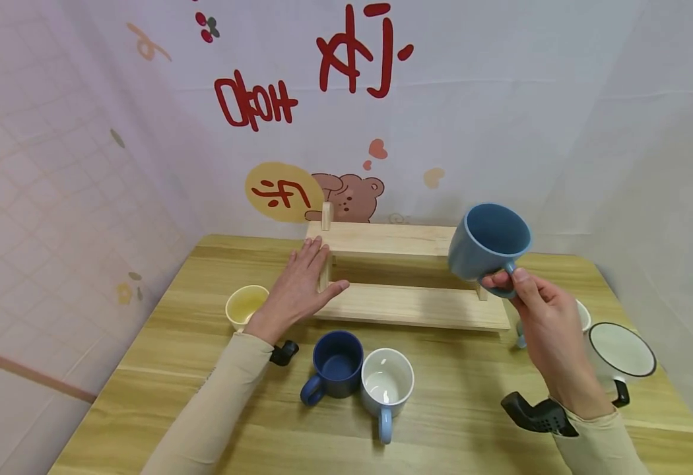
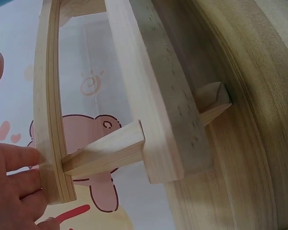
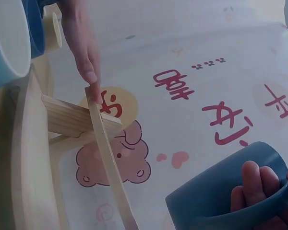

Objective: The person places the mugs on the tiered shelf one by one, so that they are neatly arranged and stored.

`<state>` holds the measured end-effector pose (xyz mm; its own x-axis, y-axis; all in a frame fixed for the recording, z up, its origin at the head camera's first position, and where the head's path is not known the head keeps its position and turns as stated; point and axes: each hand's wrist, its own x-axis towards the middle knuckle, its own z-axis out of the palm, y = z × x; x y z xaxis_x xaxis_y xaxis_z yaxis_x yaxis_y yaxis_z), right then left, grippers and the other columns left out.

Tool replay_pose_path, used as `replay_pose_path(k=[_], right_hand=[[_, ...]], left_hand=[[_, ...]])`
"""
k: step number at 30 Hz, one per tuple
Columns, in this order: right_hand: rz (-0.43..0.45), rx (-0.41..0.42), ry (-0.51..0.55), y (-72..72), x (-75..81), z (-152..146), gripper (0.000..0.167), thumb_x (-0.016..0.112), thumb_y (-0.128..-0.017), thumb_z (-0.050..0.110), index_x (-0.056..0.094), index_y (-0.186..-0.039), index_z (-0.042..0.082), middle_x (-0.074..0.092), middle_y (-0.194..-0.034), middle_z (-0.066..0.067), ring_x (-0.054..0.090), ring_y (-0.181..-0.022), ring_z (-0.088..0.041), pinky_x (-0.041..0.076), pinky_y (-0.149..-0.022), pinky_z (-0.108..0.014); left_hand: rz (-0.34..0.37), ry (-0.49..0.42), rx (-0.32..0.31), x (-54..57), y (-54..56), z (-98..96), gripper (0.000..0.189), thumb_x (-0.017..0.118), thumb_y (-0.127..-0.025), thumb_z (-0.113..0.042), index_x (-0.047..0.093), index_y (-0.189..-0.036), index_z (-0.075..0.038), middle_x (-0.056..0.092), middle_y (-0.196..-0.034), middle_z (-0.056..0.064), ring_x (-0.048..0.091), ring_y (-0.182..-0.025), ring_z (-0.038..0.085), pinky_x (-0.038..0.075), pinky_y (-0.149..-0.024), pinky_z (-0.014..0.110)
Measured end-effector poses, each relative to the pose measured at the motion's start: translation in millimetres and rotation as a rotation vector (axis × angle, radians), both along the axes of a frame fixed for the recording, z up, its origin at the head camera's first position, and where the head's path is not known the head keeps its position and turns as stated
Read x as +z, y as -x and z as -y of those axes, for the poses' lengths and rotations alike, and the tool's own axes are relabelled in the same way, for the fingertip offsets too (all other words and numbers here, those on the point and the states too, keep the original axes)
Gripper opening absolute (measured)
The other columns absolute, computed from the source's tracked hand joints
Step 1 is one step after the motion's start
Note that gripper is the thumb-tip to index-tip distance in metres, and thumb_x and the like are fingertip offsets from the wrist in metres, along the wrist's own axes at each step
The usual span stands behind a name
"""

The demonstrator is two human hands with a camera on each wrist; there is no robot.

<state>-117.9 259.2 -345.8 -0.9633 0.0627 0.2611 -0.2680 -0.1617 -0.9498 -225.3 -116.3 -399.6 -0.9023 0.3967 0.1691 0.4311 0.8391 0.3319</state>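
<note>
Remotely, I had the right hand (image 1: 551,333) clamped on the handle of the blue mug (image 1: 468,254), aloft near the right end of the wooden rack (image 1: 418,305); the left hand (image 1: 295,287) rested outstretched fingers on the rack's left end. Good work, I judged, called for a steady rack and a level mug, clear of edges. Other mugs (image 1: 388,379) stood on the wood-grained counter (image 1: 459,396) before a printed white backdrop (image 1: 477,99).
</note>
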Motion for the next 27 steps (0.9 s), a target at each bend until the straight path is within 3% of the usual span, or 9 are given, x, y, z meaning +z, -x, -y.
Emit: replay_pose_path(k=[6,13,27], right_hand=[[0.008,-0.03,0.043,9.8,3.5,9,0.035,0.057,-0.108,0.022,0.069,-0.112,-0.011,0.077,-0.104,-0.007,0.064,-0.117,-0.02,0.043,-0.108,-0.025],[-0.026,-0.095,0.124,22.6,3.8,19,0.035,0.062,-0.105,0.02,0.069,-0.111,-0.014,0.077,-0.099,-0.009,0.072,-0.106,-0.019,0.047,-0.107,-0.026],[-0.038,-0.155,0.13,48.0,-4.6,32,0.03,0.065,-0.103,0.021,0.072,-0.1,-0.007,0.075,-0.092,-0.006,0.073,-0.096,-0.016,0.051,-0.101,-0.024]], left_hand=[[0.002,0.001,0.004,-1.0,-1.4,0.8,0.094,0.048,-0.099,-0.069,0.031,-0.161,-0.001,0.017,-0.172,0.015,0.008,-0.159,0.03,0.012,-0.128,0.051],[-0.014,0.013,0.0,-2.2,-3.5,1.6,0.096,0.048,-0.099,-0.071,0.032,-0.161,0.0,0.017,-0.171,0.016,0.009,-0.159,0.031,0.011,-0.128,0.05],[-0.022,0.005,-0.009,-6.2,-6.2,7.2,0.096,0.047,-0.099,-0.071,0.031,-0.161,0.0,0.016,-0.172,0.015,0.007,-0.159,0.029,0.01,-0.128,0.049]])
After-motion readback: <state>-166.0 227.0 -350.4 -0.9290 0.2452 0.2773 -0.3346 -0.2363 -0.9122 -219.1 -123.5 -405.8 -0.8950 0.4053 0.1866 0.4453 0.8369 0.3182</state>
